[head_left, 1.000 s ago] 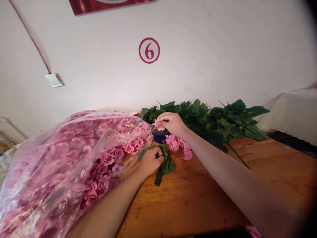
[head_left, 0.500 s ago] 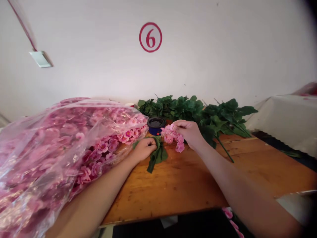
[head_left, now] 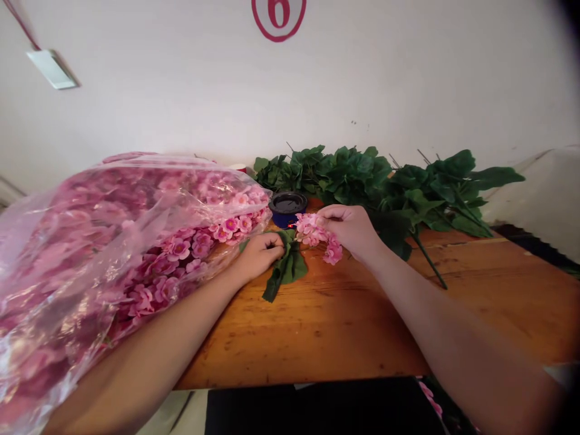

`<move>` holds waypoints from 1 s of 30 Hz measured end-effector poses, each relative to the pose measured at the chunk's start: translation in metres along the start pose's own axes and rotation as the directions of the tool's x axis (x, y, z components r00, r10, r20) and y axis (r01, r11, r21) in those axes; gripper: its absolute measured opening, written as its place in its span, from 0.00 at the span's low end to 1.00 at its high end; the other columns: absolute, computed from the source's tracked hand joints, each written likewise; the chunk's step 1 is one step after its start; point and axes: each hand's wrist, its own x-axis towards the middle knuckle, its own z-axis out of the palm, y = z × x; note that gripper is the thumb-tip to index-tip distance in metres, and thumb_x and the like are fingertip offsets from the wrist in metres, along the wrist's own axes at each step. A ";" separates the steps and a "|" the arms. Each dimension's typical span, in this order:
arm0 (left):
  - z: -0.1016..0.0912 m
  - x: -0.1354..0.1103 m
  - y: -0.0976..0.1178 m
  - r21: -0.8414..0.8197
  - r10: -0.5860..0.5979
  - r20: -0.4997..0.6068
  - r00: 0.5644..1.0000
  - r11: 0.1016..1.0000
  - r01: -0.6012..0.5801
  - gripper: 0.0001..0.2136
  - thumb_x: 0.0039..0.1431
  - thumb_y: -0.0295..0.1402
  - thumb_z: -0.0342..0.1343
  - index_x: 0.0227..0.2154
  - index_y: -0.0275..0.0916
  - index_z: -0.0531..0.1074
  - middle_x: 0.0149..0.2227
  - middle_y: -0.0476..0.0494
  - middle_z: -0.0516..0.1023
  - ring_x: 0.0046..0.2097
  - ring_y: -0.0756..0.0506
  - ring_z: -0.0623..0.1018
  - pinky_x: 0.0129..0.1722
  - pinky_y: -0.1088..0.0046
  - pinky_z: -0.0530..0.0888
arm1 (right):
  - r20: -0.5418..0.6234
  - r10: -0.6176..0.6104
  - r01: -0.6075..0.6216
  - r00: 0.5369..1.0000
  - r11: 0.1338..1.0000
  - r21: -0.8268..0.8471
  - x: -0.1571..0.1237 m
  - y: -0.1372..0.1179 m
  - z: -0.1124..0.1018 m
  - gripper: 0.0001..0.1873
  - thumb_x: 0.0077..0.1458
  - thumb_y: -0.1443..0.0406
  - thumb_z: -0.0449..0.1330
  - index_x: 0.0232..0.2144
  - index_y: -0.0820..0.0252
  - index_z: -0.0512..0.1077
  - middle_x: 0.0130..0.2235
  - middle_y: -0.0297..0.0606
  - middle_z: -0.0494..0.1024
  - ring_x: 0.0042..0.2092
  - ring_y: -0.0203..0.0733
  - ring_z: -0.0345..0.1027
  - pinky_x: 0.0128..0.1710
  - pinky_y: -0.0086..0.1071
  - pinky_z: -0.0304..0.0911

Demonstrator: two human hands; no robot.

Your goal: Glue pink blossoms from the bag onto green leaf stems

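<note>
On a wooden table (head_left: 344,326), a clear bag of pink blossoms (head_left: 109,241) lies left of a small blue pot (head_left: 287,208), leafy stems (head_left: 389,181) right of it. Just before the pot, the left hand (head_left: 257,256) clamps a leaf sprig (head_left: 286,270); the right hand (head_left: 352,231) pinches a pink flower cluster (head_left: 313,231).

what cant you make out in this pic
Head view, the only one:
Whether the leaf sprig and pink flower cluster are joined: hidden by the left hand and right hand, both closed on them.
Dark pot: contents too dark to tell; the cluster covers part of its front.
Circled number: cut by the top edge.
Flowers in the plastic bag: blurred by glare, cut by the left edge.
</note>
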 end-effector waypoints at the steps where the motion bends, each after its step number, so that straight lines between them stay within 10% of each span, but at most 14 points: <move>1: 0.000 0.000 0.001 -0.001 -0.005 -0.007 1.000 1.000 0.005 0.05 0.48 0.28 0.50 0.20 0.36 0.66 0.22 0.51 0.66 0.28 0.51 0.66 0.29 0.76 0.62 | -0.009 0.023 -0.023 1.000 1.000 0.013 0.000 0.001 0.000 0.03 0.46 0.65 0.64 0.24 0.56 0.78 0.34 0.38 0.80 0.37 0.45 0.73 0.37 0.37 0.69; 30: -0.001 -0.002 0.000 -0.042 -0.002 0.030 1.000 0.999 0.003 0.06 0.50 0.29 0.50 0.20 0.35 0.65 0.22 0.51 0.66 0.28 0.52 0.66 0.28 0.76 0.61 | 0.017 -0.002 0.002 1.000 0.999 -0.038 -0.005 -0.001 0.002 0.05 0.47 0.64 0.64 0.27 0.55 0.80 0.36 0.38 0.81 0.36 0.46 0.74 0.36 0.38 0.70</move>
